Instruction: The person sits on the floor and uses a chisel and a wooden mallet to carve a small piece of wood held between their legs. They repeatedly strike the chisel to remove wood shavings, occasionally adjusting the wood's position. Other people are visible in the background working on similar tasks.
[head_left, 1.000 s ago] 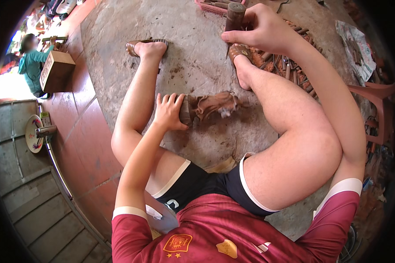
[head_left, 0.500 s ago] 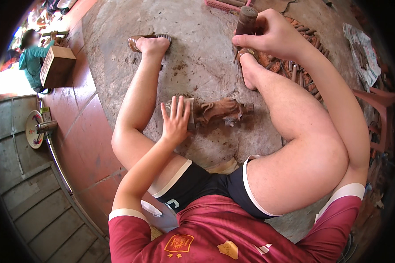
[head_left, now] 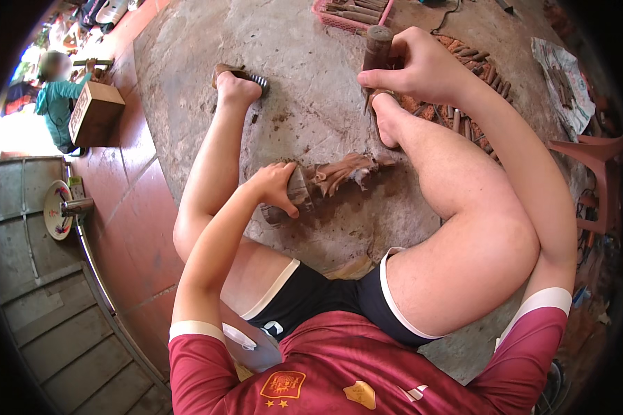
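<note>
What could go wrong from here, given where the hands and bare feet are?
1. The right hand holds a wooden mallet just above the bare right foot; a slip could hit the toes.
2. The left hand steadies the wood carving lying loose on the concrete floor; it may roll or shift.

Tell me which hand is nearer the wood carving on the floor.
Left. The left hand grips the carving at its base; the right hand is farther up by the right foot, holding a wooden mallet.
</note>
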`<move>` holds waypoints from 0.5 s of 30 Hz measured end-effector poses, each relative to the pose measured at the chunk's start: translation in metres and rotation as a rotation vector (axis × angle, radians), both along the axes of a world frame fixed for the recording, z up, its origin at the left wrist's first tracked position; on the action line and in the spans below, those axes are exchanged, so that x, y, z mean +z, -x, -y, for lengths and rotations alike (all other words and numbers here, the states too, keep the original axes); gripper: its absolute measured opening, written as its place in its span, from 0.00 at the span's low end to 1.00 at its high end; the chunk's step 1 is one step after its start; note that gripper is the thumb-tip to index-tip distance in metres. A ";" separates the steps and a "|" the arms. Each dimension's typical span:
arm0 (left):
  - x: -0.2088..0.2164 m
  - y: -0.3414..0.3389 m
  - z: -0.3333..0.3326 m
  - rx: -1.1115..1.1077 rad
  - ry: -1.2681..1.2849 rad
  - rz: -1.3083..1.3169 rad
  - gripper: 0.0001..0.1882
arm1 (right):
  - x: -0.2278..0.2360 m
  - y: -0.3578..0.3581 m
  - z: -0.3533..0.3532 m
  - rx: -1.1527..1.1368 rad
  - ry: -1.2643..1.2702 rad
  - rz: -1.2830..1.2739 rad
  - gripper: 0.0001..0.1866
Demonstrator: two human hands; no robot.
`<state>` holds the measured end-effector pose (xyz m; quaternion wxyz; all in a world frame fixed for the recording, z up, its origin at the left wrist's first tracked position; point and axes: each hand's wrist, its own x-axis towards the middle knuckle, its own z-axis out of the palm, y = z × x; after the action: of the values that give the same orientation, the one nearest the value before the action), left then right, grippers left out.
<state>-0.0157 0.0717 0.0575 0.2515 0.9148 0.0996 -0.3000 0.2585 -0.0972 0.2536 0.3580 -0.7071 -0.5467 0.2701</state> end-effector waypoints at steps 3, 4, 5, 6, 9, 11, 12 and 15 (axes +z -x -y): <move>-0.026 0.014 -0.015 0.133 0.288 -0.133 0.52 | 0.002 0.002 -0.002 -0.023 0.048 0.013 0.13; -0.033 0.022 -0.021 0.197 0.377 -0.139 0.50 | 0.003 0.003 -0.003 -0.027 0.069 0.016 0.14; -0.039 0.032 -0.028 0.264 0.464 -0.145 0.48 | 0.006 0.003 -0.004 -0.030 0.089 0.018 0.15; -0.035 0.037 -0.035 0.307 0.437 -0.103 0.47 | 0.006 0.003 -0.003 -0.041 0.114 0.023 0.15; -0.037 0.056 -0.050 0.485 0.552 0.067 0.41 | -0.003 -0.002 -0.006 -0.021 0.045 -0.008 0.15; -0.028 0.056 -0.041 0.474 0.413 0.130 0.38 | -0.008 -0.003 -0.006 -0.028 0.028 -0.007 0.16; -0.019 0.054 -0.032 0.466 0.344 0.163 0.37 | -0.008 -0.002 -0.006 -0.028 0.018 0.005 0.16; -0.013 0.058 -0.021 0.427 -0.020 0.462 0.35 | -0.010 -0.002 -0.009 -0.001 0.011 -0.001 0.15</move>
<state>-0.0735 0.0923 0.0443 0.3160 0.9195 0.2327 -0.0236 0.2606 -0.0882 0.2436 0.3543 -0.7094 -0.5445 0.2733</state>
